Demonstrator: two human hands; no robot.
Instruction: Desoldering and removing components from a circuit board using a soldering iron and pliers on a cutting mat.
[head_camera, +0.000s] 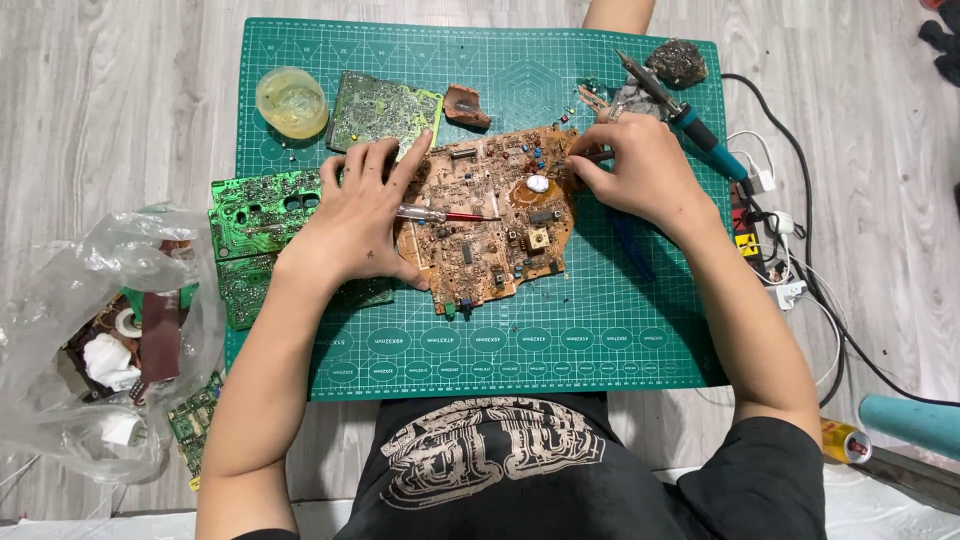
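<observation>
A brown circuit board (490, 240) with many small parts lies in the middle of a green cutting mat (520, 340). My left hand (355, 215) presses flat on the board's left edge, fingers spread. A small screwdriver with a clear and red handle (440, 214) lies on the board just beside that hand. My right hand (635, 170) is at the board's upper right corner, pinching a thin dark tool (590, 157) whose tip touches the board.
Green circuit boards lie at the left (255, 215) and top (380, 105) of the mat, beside a round yellowish container (291, 101). A soldering iron (690, 115), blue-handled pliers (630, 245) and cables (800, 270) sit at the right. A clear plastic bag of scrap (100, 340) lies on the floor.
</observation>
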